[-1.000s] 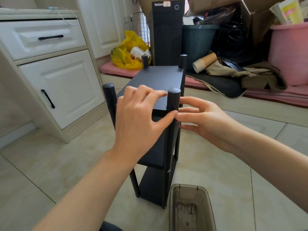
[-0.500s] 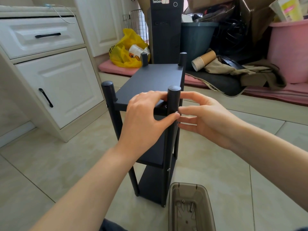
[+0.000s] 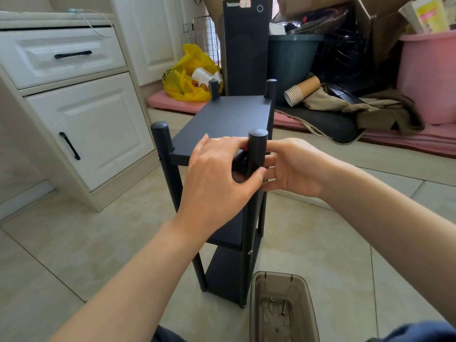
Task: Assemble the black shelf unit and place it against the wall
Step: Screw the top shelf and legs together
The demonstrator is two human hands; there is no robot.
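Head cam: the black three-tier shelf unit stands upright on the beige tiled floor, right in front of the person, with all four round posts poking up past the top board. It's out in the open floor, with the white cabinet with black handles off to its left.

The left hand grips the front right corner: fingers curl over the top board's edge and the thumb presses on the near right post just below. The right hand comes in from the other side with its fingers mostly straight and the tips touching that same post, so it's more open than grabbing.

On the floor just beside the shelf's base sits a brown see-through plastic tray with a few small metal screws in it.

Further back there's a yellow plastic bag, a black computer tower, a stack of brown paper cups lying on its side, and a pink plastic tub.
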